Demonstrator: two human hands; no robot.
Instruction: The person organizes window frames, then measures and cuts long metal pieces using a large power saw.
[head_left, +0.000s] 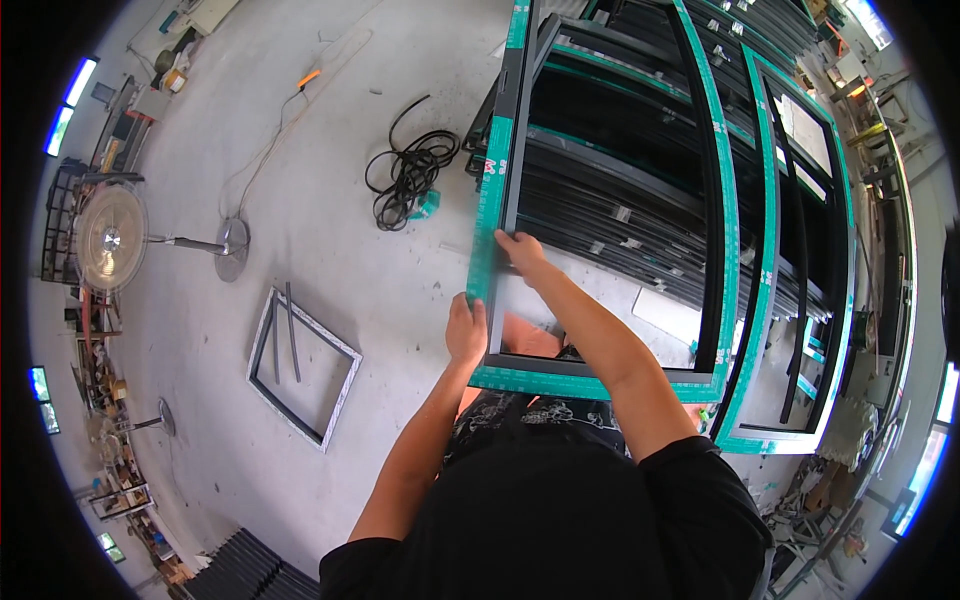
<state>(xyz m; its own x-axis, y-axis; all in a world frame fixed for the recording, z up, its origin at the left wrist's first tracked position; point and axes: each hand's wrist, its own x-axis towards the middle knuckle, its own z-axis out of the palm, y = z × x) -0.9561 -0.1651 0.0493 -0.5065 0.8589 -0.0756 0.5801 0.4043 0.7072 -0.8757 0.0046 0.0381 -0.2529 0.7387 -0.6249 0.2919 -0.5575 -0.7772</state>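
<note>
A large dark window frame (483, 235), covered with green protective film, stands in front of me. My left hand (466, 331) is closed on the outer edge of its left bar, near the lower corner; some of the fingers are hidden. A little higher, my right hand (521, 251) grips the inner edge of the same bar, its arm reaching across the frame's opening. Through that opening show several dark bars or frames stacked behind. To the right leans another green-filmed frame (768, 265), touched by neither hand.
Coiled black strip (410, 170) lies on the floor left of the frame. A smaller frame (340, 400) with loose bars lies farther left, near a standing fan (112, 238). An orange-ended cable (309, 78) crosses the floor. Dark profiles (250, 570) are piled at the lower left.
</note>
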